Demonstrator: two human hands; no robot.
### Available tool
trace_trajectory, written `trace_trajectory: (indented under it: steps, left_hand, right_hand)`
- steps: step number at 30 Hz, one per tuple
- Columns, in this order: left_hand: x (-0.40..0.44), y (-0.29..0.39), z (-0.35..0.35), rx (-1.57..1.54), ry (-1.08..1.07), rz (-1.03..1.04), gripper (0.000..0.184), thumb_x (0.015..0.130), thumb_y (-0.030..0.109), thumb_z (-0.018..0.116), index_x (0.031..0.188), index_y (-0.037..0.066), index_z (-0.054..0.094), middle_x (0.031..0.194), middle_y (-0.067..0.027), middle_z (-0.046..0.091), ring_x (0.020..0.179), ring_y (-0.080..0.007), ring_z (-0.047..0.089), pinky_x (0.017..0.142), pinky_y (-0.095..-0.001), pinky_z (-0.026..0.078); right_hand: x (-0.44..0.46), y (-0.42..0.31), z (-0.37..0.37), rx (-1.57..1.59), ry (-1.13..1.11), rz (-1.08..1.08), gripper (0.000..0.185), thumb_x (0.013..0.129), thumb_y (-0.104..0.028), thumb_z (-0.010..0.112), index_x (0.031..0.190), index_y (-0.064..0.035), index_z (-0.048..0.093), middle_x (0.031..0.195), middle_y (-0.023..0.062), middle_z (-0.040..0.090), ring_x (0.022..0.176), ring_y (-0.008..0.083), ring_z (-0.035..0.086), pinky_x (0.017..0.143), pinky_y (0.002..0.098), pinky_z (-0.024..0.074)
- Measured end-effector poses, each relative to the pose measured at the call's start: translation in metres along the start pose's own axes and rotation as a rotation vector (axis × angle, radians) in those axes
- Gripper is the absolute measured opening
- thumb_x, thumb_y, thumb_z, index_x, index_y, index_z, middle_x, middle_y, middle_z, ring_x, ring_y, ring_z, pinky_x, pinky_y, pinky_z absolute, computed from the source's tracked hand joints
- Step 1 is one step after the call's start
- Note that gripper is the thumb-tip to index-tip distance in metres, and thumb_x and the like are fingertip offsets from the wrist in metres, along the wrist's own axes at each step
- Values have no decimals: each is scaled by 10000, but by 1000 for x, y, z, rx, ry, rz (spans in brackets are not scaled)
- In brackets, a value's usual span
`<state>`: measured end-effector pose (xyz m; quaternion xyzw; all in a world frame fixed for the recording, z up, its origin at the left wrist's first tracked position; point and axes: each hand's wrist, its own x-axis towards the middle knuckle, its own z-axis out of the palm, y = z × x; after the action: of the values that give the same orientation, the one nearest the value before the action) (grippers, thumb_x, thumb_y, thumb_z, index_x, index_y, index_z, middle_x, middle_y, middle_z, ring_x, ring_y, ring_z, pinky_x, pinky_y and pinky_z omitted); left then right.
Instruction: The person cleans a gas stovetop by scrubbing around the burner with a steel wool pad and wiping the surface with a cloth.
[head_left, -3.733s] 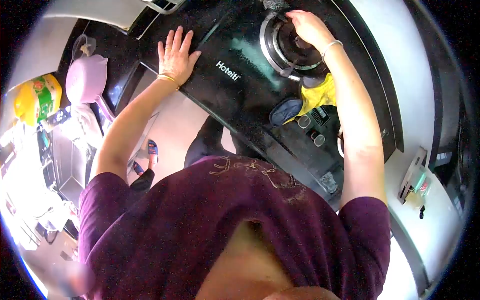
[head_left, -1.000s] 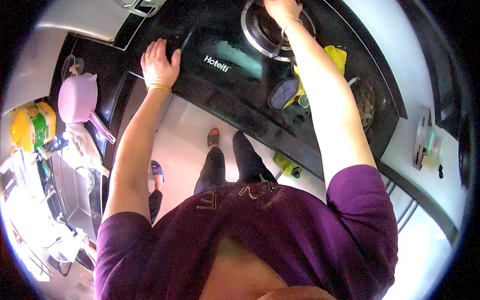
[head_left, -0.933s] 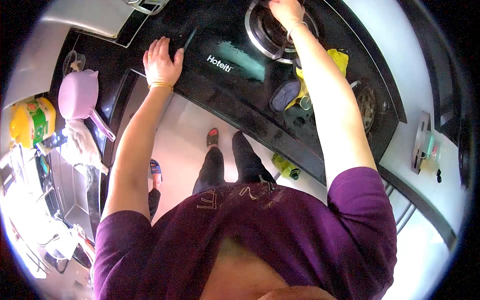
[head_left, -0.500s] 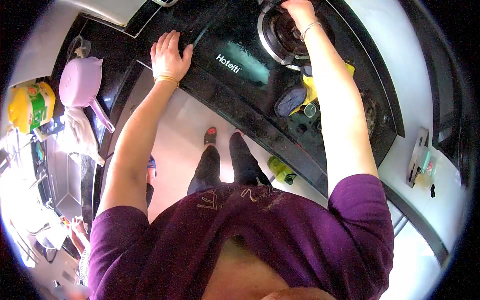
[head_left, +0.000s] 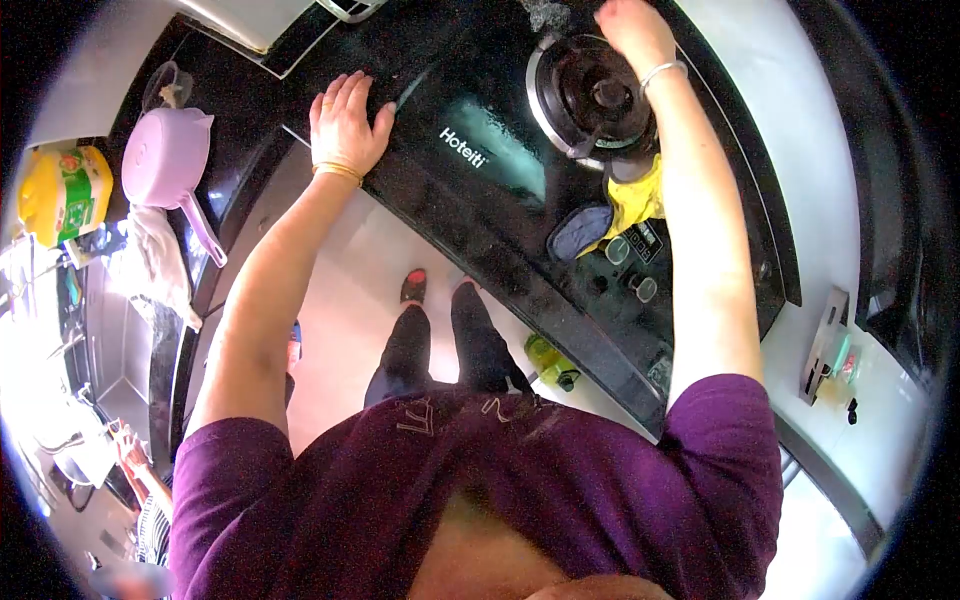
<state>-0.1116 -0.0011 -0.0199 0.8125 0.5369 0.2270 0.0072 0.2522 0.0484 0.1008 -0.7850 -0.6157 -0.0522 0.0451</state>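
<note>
My left hand [head_left: 350, 128] lies flat with fingers apart on the front left edge of the black glass hob [head_left: 415, 180]. Beyond the round burner [head_left: 590, 95], at its far right side, is my right hand [head_left: 637, 35] with its fingers curled together; anything within them is hidden. The burner's dark centre and metal ring are uncovered. A yellow cloth [head_left: 632, 200] lies beside the burner, partly under my right forearm, with a dark blue pad [head_left: 580, 232] next to it. Crumpled silvery material [head_left: 547, 15] sits behind the burner.
Control knobs [head_left: 642, 288] are at the hob's right front. On the left are a pink pan [head_left: 165, 158] and a yellow container [head_left: 65, 195]. Another person's hands [head_left: 130, 450] show at the lower left. A green bottle [head_left: 548, 362] stands on the floor.
My right hand has moved off the top of the burner to its far right side, leaving the centre exposed. My left hand stays on the hob edge. The view has shifted.
</note>
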Motion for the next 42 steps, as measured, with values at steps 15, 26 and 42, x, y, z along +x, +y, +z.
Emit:
trace_trajectory:
  steps: [15, 26, 42]
  left_hand:
    - [1, 1, -3, 0, -6, 1, 485, 863, 387, 587, 1228, 68, 588, 1347, -65, 550, 1302, -264, 444, 1102, -446, 296]
    - [1, 2, -5, 37, 2, 8, 475, 871, 386, 603, 1220, 63, 585, 1339, -73, 556, 1293, -287, 453, 1083, -445, 322]
    - [1, 0, 3, 22, 21, 4, 506, 870, 435, 555, 1216, 70, 611, 1349, -87, 550, 1317, -270, 429, 1105, -459, 283]
  right_hand:
    - [32, -7, 3, 313, -477, -229, 465, 950, -449, 490, 927, -64, 749, 988, 178, 700, 983, 306, 654, 910, 382, 464]
    - [3, 12, 6, 489, -44, -356, 372, 928, -349, 556, 977, -10, 701, 1033, 272, 652, 1003, 340, 645, 917, 408, 465]
    - [-66, 15, 56, -45, -53, -342, 478, 915, -405, 430, 1265, -118, 585, 1347, 73, 553, 1295, 296, 447, 1052, 647, 286]
